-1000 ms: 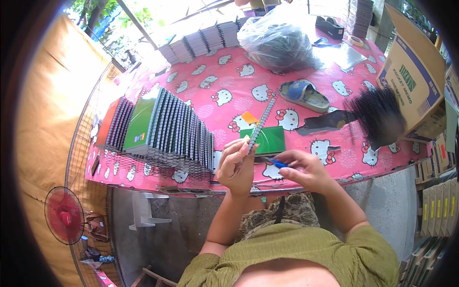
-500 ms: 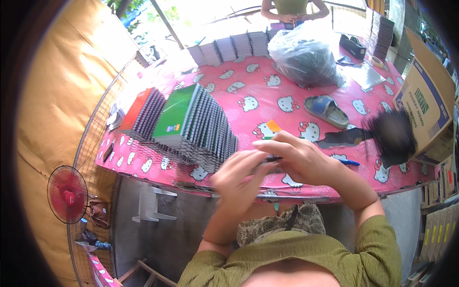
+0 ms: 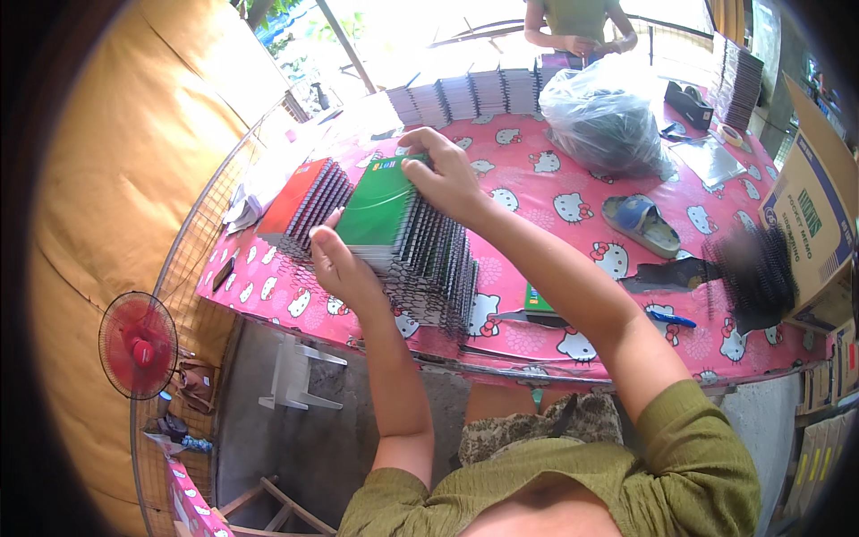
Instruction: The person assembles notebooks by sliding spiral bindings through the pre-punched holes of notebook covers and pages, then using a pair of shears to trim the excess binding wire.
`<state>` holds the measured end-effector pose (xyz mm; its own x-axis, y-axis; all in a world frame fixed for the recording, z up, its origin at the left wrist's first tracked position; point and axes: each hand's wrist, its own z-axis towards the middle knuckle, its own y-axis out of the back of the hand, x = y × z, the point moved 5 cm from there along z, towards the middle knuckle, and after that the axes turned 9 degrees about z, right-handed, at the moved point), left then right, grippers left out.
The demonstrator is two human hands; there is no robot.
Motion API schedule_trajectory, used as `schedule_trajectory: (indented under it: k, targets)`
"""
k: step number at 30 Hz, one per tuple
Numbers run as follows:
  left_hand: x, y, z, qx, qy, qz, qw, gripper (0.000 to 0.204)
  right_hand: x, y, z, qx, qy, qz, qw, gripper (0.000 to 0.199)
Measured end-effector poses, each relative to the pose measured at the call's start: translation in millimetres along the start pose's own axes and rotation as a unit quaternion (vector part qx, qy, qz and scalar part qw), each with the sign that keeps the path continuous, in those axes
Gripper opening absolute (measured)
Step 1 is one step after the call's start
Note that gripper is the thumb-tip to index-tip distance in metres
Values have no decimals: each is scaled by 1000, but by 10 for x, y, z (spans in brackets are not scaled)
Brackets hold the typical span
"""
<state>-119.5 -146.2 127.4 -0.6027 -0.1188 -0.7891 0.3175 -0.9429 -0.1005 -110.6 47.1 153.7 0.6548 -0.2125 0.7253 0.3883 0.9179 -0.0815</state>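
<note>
A green spiral-bound notebook point(image 3: 383, 204) tops a tall stack of spiral notebooks point(image 3: 434, 268) on the left part of the table. My left hand point(image 3: 344, 270) grips its near left edge, thumb up along the side. My right hand point(image 3: 445, 177) closes over its far right corner, with the thumb on the cover. Left of this stack stands a pile of red-covered spiral notebooks point(image 3: 295, 192). Partly hidden under my right forearm, another green notebook point(image 3: 540, 302) lies by the table's front edge. A blue pen point(image 3: 671, 319) lies to its right.
On the pink patterned table point(image 3: 528, 242) are a blue slipper point(image 3: 640, 225), a bundle of black spiral wires point(image 3: 756, 273) and a filled plastic bag point(image 3: 604, 121). A cardboard box point(image 3: 810, 210) stands right. Notebook stacks point(image 3: 461, 97) line the back, before another person point(image 3: 577, 27).
Both hands have moved left and away from the table's front, onto the green notebook on the stack. They were together above the front of the table. The view has shifted slightly.
</note>
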Motion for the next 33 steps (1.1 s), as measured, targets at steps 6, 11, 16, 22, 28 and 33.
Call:
schedule_trajectory:
  k: [6, 11, 16, 22, 28, 33]
  targets:
    - [9, -43, 32, 39, 57, -39, 997, 52, 54, 158, 24, 13, 113, -164, 980, 46]
    - [-550, 481, -170, -44, -111, 1, 993, 49, 406, 1457, -530, -22, 155, -347, 925, 41]
    - [-1246, 502, -820, 101, -315, -292, 897, 42, -10, 3833, -1942, -120, -306, -664, 672, 48]
    - [-595, -1296, -1809, 565, -148, 38, 811, 25, 119, 3842, -2399, -120, -431, -642, 623, 33]
    - [425, -1926, -2410, 651, -173, 265, 690, 25, 204, 3805, -2485, -167, -221, -609, 743, 22]
    - [444, -1908, -2299, 666, -51, 165, 726, 25, 195, 3121, -2319, -94, -173, -407, 892, 19]
